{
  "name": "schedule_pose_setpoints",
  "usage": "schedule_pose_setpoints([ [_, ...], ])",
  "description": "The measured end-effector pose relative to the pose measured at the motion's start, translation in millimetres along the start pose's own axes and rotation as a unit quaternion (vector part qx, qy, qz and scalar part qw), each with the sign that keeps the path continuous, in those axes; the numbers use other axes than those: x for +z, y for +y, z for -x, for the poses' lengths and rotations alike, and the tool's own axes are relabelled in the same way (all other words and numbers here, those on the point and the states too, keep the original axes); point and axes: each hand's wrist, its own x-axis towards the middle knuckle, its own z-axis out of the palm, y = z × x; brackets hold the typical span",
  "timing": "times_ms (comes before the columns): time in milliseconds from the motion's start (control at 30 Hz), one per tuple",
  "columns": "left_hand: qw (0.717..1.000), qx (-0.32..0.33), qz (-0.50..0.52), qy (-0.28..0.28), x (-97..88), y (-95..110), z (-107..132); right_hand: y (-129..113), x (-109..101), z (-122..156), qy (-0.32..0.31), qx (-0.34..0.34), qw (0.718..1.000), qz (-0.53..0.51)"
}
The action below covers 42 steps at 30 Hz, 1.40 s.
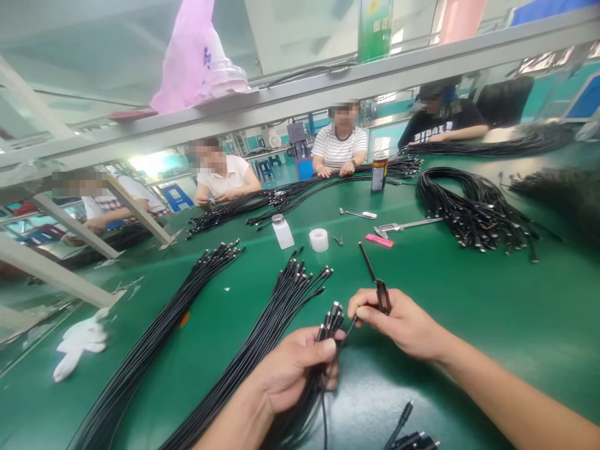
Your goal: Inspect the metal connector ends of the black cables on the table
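Observation:
My left hand (304, 359) is closed round a bunch of black cables (332, 319), with their metal-tipped connectors pointing up and away. Just to its right, my right hand (391, 322) pinches a single black cable (349, 330) between thumb and forefinger. A slim black tool (368, 261) is also tucked in that hand, jutting out past the knuckles; its exact kind is unclear. Nearby on the green table (244, 275) lies a long bundle of black cables (262, 350), left of my left hand. More cable ends (415, 440) show at the bottom edge.
Another cable bundle (173, 319) and a white glove (82, 344) lie left. Beyond my hands are a white bottle (282, 232), tape roll (319, 240), calipers (407, 225), pink cutter (379, 240) and can (379, 173). Coiled cables (469, 206) lie right. Several people sit across, beneath a metal shelf (300, 94).

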Motion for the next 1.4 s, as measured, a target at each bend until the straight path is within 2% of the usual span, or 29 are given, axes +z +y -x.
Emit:
schedule_pose_setpoints([
  [100, 0.999, 0.015, 0.012, 0.037, -6.5, 2.8, -2.9, -3.7, -1.8, 2.3, -0.099, 0.043, 0.994, -0.024],
  [167, 0.999, 0.011, 0.012, 0.047, -7.1, 1.2, -4.2, -3.2, 2.7, 2.5, -0.125, 0.071, 0.989, -0.029],
  [333, 0.996, 0.031, -0.002, 0.078, 3.5, -10.5, -5.2, 6.6, 27.1, -0.8, -0.033, 0.085, 0.996, -0.018],
  [500, 0.997, 0.032, -0.006, 0.071, 4.1, -15.2, -7.9, 15.4, 44.4, 0.2, 0.042, 0.091, 0.995, 0.028],
  [600, 0.996, 0.049, -0.007, 0.079, 0.0, -13.9, -9.7, 19.1, 41.6, -0.3, 0.081, 0.1, 0.991, 0.046],
  [700, 0.994, 0.058, -0.004, 0.089, -2.1, -12.0, -10.3, 18.8, 28.3, -2.4, 0.117, 0.106, 0.986, 0.062],
  [833, 0.993, 0.066, 0.004, 0.101, -3.9, -11.3, -9.9, 11.4, 15.7, -2.1, 0.083, 0.106, 0.989, 0.064],
  [933, 0.991, 0.075, 0.008, 0.111, -6.2, -12.1, -10.2, 5.6, 20.8, 3.6, 0.051, 0.11, 0.991, 0.061],
  [1133, 0.99, 0.071, 0.012, 0.125, -8.1, -12.5, -11.2, 2.9, 38.0, 17.3, 0.052, 0.062, 0.991, 0.109],
  [1233, 0.99, 0.059, 0.013, 0.13, -6.9, -11.8, -9.8, 4.8, 39.2, 20.9, 0.042, 0.042, 0.991, 0.118],
  [1400, 0.989, 0.049, 0.021, 0.14, -4.1, -10.0, -7.5, 10.3, 38.6, 24.1, 0.062, 0.03, 0.986, 0.149],
])
